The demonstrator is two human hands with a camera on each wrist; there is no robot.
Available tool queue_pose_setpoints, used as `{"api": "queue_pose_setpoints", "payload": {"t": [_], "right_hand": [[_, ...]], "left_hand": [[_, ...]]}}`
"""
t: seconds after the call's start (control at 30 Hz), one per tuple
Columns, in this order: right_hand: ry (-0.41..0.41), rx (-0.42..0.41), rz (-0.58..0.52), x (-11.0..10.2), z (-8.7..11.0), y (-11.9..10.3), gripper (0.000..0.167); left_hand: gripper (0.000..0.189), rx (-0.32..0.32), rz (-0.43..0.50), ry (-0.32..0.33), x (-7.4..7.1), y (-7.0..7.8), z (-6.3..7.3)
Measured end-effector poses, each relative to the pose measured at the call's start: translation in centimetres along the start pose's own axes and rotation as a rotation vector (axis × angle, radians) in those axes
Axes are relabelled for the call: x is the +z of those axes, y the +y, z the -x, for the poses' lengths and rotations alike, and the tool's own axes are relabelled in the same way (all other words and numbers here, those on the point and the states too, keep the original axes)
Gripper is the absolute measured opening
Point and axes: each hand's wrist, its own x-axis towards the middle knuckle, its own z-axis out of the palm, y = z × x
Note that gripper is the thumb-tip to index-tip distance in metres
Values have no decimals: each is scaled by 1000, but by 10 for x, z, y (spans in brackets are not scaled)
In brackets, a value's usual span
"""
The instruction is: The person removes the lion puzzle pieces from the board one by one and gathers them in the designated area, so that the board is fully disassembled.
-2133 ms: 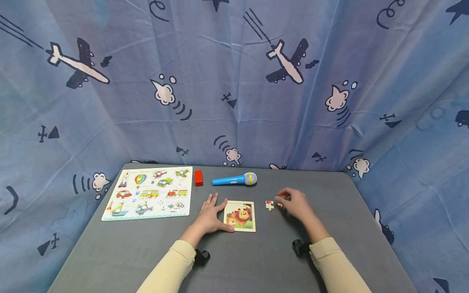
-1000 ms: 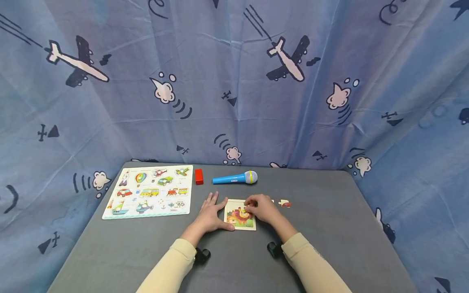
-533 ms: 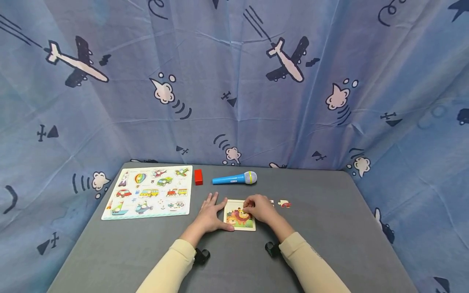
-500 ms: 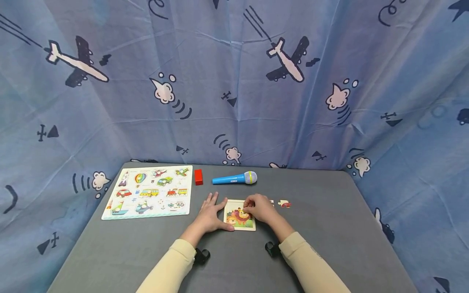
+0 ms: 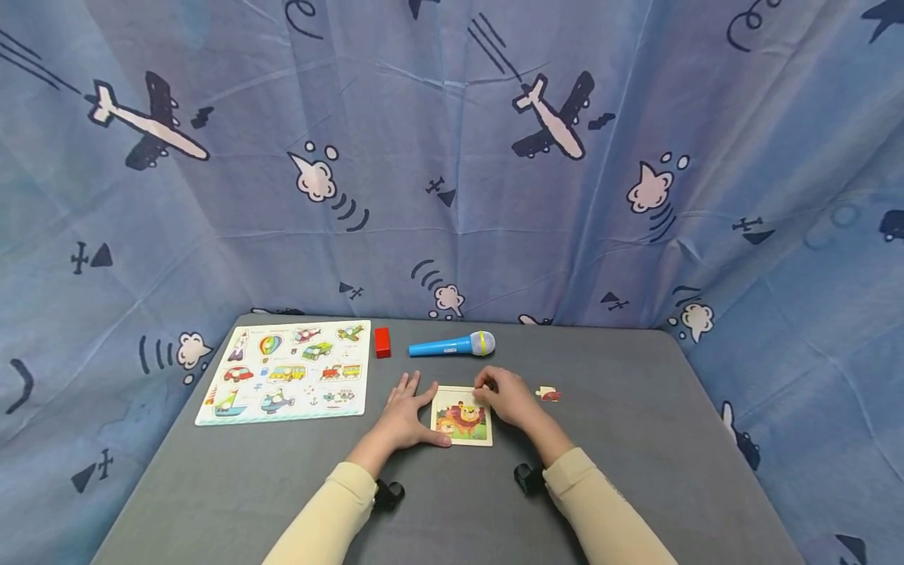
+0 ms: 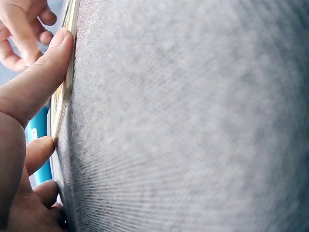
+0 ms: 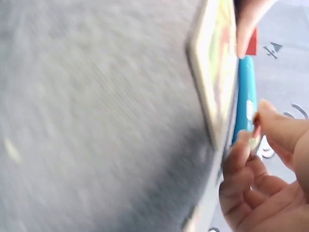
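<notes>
My left hand [image 5: 406, 424] lies spread at the left side of a small lion jigsaw puzzle [image 5: 462, 424] in a pale wooden frame. In the left wrist view its straight thumb [image 6: 53, 63] rests along the frame's near edge, and the index fingertip touches a corner. Over the puzzle's far right corner, my right hand [image 5: 508, 396] pinches a small puzzle piece [image 7: 256, 135] between thumb and fingers; the right wrist view shows it raised off the frame. One loose puzzle piece [image 5: 548, 393], cream and red, lies on the table to the right.
A vehicle picture board [image 5: 282, 373] lies at the left of the grey table [image 5: 636, 455]. Behind the puzzle are a red block [image 5: 382, 343] and a blue toy microphone [image 5: 452, 345]. A blue patterned curtain [image 5: 395, 259] hangs along the back.
My right hand came left from the loose pieces to the puzzle, then shifted slightly toward its far right corner. The left hand has stayed put.
</notes>
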Motion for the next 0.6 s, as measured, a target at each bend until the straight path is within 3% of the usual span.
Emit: {"api": "queue_pose_setpoints", "payload": {"t": [0.1, 0.27, 0.43, 0.6], "right_hand": [[42, 12, -83, -9, 2, 0, 9], [96, 72, -260, -27, 7, 6, 27], [143, 89, -392, -46, 11, 27, 31], [170, 93, -433, -63, 20, 54, 37]], "left_hand": [[108, -5, 3, -1, 0, 0, 1], [108, -2, 14, 3, 1, -1, 2], [108, 7, 16, 0, 0, -1, 2], [108, 4, 12, -8, 0, 1, 2]]}}
